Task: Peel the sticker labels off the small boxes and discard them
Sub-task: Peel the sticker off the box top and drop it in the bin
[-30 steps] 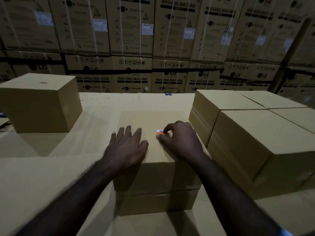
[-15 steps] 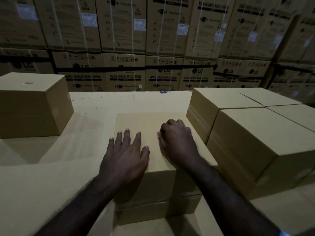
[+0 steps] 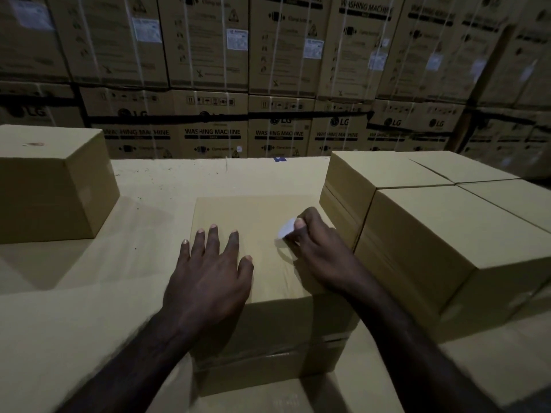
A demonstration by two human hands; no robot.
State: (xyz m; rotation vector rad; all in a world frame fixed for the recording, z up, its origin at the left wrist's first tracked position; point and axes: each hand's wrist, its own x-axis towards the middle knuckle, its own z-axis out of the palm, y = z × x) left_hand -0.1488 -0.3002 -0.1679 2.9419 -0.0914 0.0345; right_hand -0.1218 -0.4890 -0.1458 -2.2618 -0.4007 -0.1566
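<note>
A small plain cardboard box (image 3: 253,213) stands in front of me on a big cardboard surface. My left hand (image 3: 208,269) lies flat on its top with fingers spread, pressing it down. My right hand (image 3: 319,245) is on the right part of the same top and pinches a small sticker label (image 3: 285,229) between thumb and fingers. The label is lifted up, with its pale underside showing. Whether its lower end still touches the box I cannot tell.
A single box (image 3: 50,186) with a small mark on top stands at the left. Several boxes (image 3: 417,222) are packed close against the right side of the middle box. A wall of large washing machine cartons (image 3: 268,84) fills the back.
My right hand went from picking at the flat orange and white label to lifting it off the box top. The left hand stayed flat on the box. The view tilted down a little.
</note>
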